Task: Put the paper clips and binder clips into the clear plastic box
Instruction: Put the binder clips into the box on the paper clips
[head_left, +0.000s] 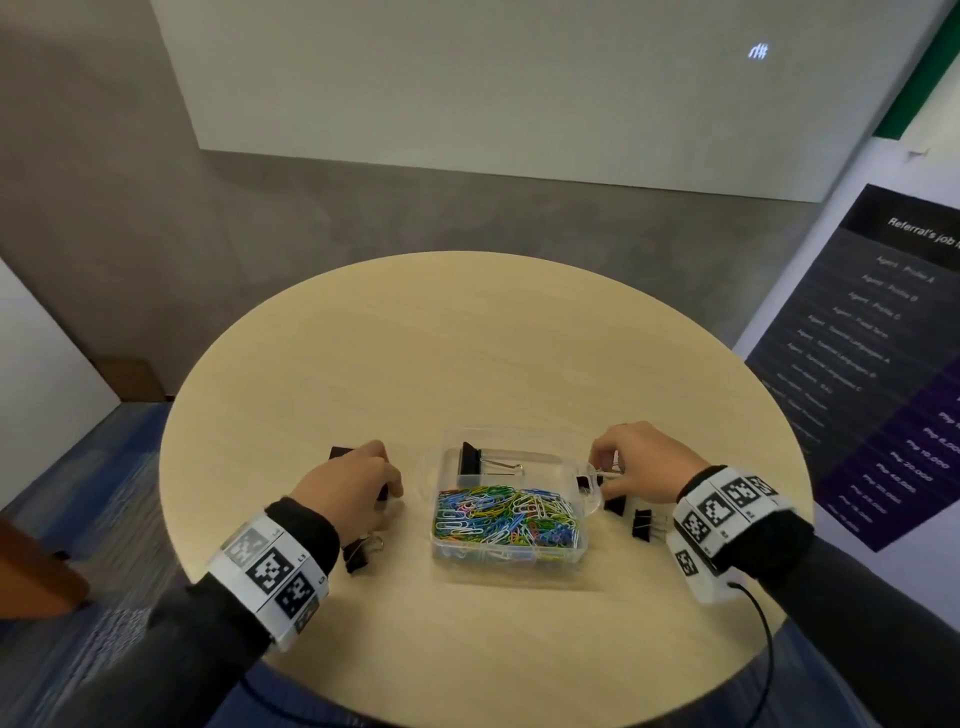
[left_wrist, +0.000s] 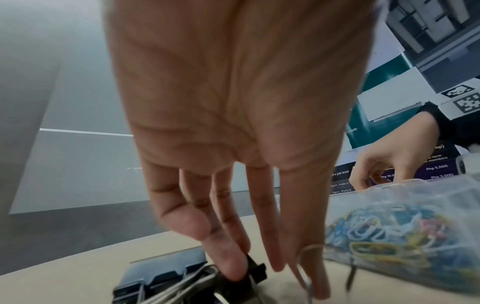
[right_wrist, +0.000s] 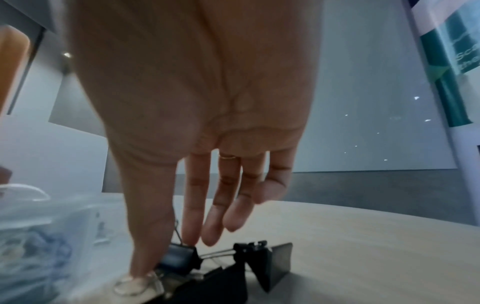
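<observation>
Table (head_left: 467, 338) clips (head_left: 358, 553) half hidden under fingers (left_wrist: 228, 265).

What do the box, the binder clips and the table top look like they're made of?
Box: clear, glossy, probably hard plastic; the paper clips show through its walls.
Binder clip in the box: matte black body with thin, shiny wire handles, likely painted steel.
Table: pale, matte surface with faint wood grain; whether laminate or real wood can't be told.
</observation>
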